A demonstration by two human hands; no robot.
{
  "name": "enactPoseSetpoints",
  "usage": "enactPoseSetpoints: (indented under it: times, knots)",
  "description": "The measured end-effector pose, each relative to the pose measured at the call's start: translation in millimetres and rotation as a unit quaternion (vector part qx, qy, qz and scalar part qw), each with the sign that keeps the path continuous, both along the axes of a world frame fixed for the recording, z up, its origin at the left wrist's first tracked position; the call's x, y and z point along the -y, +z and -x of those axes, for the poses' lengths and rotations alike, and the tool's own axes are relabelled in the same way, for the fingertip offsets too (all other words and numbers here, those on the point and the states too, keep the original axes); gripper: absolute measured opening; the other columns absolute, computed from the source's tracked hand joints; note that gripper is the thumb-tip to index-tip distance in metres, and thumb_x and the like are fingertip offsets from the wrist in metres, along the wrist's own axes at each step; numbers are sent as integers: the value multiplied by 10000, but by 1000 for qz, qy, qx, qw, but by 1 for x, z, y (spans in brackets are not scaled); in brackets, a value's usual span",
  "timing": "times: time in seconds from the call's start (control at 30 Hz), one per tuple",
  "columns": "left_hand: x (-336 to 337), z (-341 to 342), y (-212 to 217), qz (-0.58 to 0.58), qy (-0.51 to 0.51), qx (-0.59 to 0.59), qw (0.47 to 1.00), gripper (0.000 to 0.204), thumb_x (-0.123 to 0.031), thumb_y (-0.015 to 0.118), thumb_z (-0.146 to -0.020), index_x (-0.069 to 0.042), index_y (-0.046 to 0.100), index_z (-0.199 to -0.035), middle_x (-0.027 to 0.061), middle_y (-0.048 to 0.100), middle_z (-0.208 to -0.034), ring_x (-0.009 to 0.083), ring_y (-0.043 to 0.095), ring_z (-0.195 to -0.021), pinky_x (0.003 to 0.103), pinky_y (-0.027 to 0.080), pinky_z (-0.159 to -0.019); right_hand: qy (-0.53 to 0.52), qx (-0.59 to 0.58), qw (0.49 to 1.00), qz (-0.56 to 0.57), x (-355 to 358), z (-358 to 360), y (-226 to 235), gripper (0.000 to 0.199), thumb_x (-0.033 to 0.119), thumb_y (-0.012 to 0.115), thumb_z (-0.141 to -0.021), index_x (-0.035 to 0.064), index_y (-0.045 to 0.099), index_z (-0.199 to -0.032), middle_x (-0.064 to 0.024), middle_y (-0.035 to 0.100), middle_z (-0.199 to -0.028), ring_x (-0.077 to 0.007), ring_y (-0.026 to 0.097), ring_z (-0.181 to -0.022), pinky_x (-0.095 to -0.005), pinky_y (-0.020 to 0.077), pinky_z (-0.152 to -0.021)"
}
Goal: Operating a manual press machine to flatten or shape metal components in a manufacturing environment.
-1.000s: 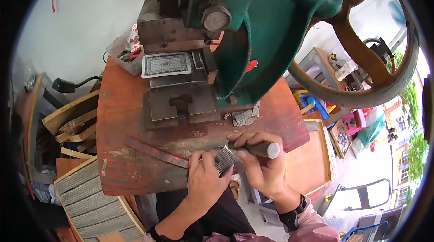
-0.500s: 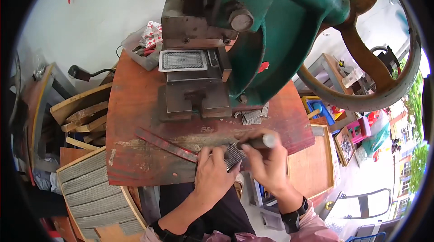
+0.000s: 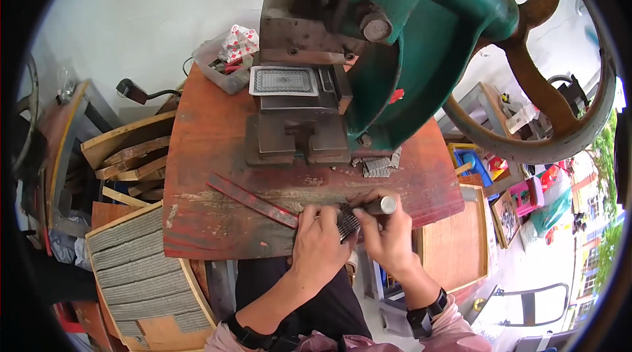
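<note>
Close to the table's front edge, my left hand (image 3: 318, 239) is closed round a small dark grey ridged block (image 3: 347, 223) that looks like a stack of thin pieces. My right hand (image 3: 391, 237) grips a short metal rod (image 3: 380, 205), its round pale end pointing right. The rod's other end is beside the ridged block; my fingers hide whether the two touch. A long, worn red strip (image 3: 250, 199) slants across the tabletop, its near end by my left hand.
A green hand press (image 3: 428, 49) with a large wheel (image 3: 540, 145) stands on the wooden table (image 3: 204, 128). A patterned card (image 3: 284, 81) lies on its bed. Grey ridged scraps (image 3: 378, 166) lie by its base. A tray of grey strips (image 3: 141, 253) is at left, a wooden tray (image 3: 454, 240) at right.
The whole view has shifted, so the press and table appear further right and slightly higher. My right hand and the rod have come in a little closer to my left hand.
</note>
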State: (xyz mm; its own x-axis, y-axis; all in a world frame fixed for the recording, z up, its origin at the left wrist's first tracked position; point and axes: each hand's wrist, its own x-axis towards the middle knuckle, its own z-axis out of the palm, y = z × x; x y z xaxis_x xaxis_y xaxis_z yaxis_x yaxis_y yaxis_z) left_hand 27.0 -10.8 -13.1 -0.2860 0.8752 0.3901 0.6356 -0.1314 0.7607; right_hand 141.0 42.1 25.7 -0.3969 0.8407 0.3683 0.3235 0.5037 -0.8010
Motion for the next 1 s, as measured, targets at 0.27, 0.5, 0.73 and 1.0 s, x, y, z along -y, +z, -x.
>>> enactPoseSetpoints:
  times: [0.27, 0.5, 0.73, 1.0]
  knots:
    - [-2, 1, -2, -28, 4, -10, 1000, 453, -118, 795, -626, 1, 512, -959, 175, 567, -905, 390, 541, -877, 457, 460, -736, 4, 15, 999, -46, 4, -2, 11, 218, -33, 590, -855, -6, 490, -1046, -132, 655, -863, -183, 667, -809, -270, 508, -691]
    - [-2, 1, -3, -26, 3, -5, 1000, 428, -118, 784, -640, 5, 512, -946, 161, 581, -893, 380, 543, -875, 459, 460, -732, 5, -167, 986, -9, 11, 1, 20, 229, -59, 580, -845, -16, 493, -1053, -132, 663, -887, -190, 666, -873, -306, 516, -741]
    - [-1, 2, -1, -14, -6, -11, 1000, 425, -112, 788, -632, 12, 509, -929, 158, 600, -874, 371, 542, -869, 450, 461, -727, -26, -47, 998, 38, 7, -11, 9, 213, -25, 616, -842, -9, 526, -1034, -135, 665, -908, -167, 664, -855, -275, 513, -722]
    - [-3, 0, -6, -31, 3, -14, 999, 425, -114, 793, -626, 4, 506, -917, 154, 596, -868, 366, 540, -869, 451, 459, -725, 23, -54, 998, -5, 13, -11, 8, 293, -92, 585, -822, -21, 475, -1083, -158, 645, -950, -244, 658, -931, -336, 532, -796]
